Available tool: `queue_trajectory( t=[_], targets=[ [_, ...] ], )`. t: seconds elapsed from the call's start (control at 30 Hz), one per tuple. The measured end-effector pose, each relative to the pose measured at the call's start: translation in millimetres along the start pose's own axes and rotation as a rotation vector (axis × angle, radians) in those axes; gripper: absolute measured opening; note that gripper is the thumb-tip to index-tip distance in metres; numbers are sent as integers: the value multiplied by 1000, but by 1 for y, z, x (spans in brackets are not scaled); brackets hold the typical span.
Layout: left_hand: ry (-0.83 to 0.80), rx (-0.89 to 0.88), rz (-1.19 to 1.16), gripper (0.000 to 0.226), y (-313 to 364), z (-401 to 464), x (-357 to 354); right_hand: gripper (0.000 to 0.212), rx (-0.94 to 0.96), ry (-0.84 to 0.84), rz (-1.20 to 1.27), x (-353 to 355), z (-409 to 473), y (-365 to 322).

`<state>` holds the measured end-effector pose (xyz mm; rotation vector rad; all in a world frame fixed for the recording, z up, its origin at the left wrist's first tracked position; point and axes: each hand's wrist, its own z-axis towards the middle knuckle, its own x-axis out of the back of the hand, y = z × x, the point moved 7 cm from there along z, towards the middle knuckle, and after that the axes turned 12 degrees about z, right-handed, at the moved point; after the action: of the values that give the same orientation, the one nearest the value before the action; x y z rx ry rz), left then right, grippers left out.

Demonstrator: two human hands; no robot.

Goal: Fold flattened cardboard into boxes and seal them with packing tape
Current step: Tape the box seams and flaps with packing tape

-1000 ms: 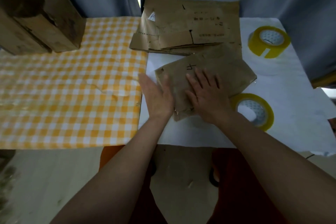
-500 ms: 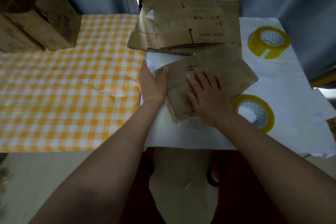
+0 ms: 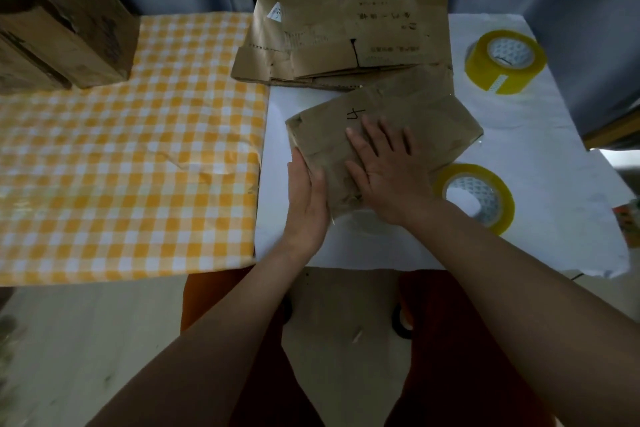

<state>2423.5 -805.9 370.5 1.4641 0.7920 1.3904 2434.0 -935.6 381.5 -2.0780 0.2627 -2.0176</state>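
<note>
Flattened brown cardboard piece (image 3: 377, 135) lies mid-table on the white cloth (image 3: 519, 184), near its front edge. Right hand (image 3: 388, 170) presses flat, fingers spread; left hand (image 3: 306, 194), fingers straight, bears against its left edge. Advisable: lift that edge evenly, keeping the panel pinned.

Both bare forearms reach forward from the lower edge of the view, converging toward the middle. Right hand (image 3: 388, 170) lies palm down, fingers straight and spread, thumb out to the left. Left hand (image 3: 306, 198) stands on its edge just left of the right, fingers straight and together, pointing forward, thumb on top. Wrists close but not touching.
</note>
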Motion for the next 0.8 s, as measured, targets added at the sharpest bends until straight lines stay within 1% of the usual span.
queue_trajectory(
  t=[0.1, 0.17, 0.2, 0.23, 0.3, 0.4, 0.43, 0.53, 0.63, 0.7, 0.73, 0.77, 0.8],
  targets=[
    [-117, -145, 202, 54, -8, -12, 8, 76, 3, 2, 0, 2, -1, 0],
    [-120, -165, 368, 70, -16, -9, 20, 77, 8, -2, 8, 2, -1, 0],
    [-127, -160, 395, 77, -18, -6, 24, 77, 10, -3, 8, 2, -1, 0],
    [-144, -169, 379, 83, -16, -4, 24, 77, 12, -2, 9, 2, -1, 0],
    [-143, -166, 323, 86, -9, -4, 20, 77, 12, 1, 14, 3, -2, -1],
    [-55, -107, 342, 85, -9, -4, 17, 76, 12, 9, 6, 4, -2, -1],
    [-47, -103, 352, 85, -10, -5, 17, 76, 13, 9, 4, 3, -2, -1],
    [-66, -104, 401, 87, -18, -6, 17, 74, 12, 10, 8, 3, -1, -1],
    [-116, -85, 472, 95, -27, -9, 19, 70, 10, 8, 9, 3, -2, 0],
    [-175, -24, 463, 99, -26, -21, 23, 72, 10, 0, 6, 3, -3, 0],
    [-171, 24, 450, 99, -23, -31, 25, 74, 11, -1, 5, 3, -3, 0],
    [-116, 44, 425, 99, -17, -41, 27, 75, 12, 1, 3, 3, -3, 0],
    [-25, 23, 389, 95, -6, -50, 29, 75, 13, 4, 1, 3, -2, 0]
  ],
)
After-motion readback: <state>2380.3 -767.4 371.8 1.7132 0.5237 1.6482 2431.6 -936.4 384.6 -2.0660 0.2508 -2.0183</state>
